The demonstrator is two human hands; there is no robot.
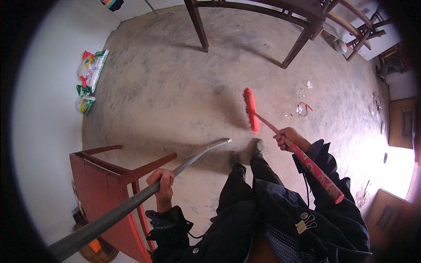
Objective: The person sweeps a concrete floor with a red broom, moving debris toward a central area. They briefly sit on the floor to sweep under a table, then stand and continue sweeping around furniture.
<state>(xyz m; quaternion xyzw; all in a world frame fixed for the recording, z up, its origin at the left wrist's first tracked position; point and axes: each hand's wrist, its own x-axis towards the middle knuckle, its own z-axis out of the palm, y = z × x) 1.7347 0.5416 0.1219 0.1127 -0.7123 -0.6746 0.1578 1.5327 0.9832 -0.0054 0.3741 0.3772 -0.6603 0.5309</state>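
Note:
My right hand (291, 139) grips the pink patterned handle of a broom (251, 110), whose red bristle head is low over the floor in front of my feet; whether it touches the floor I cannot tell. My left hand (161, 184) is closed around a long grey pole (131, 205) that slants from the lower left towards my feet. The pole's far part is thinner and bent, with a pale tip; what it belongs to I cannot tell. Small litter (303, 109), with a red strip and bits of foil or plastic, lies on the floor right of the broom head.
A red wooden table (102, 194) stands close on my left. Dark wooden furniture legs (199, 29) reach the floor ahead. Plastic packages (90, 70) lie along the left wall. A ball (340, 46) rests at the upper right, and bright light enters by a doorway at the right.

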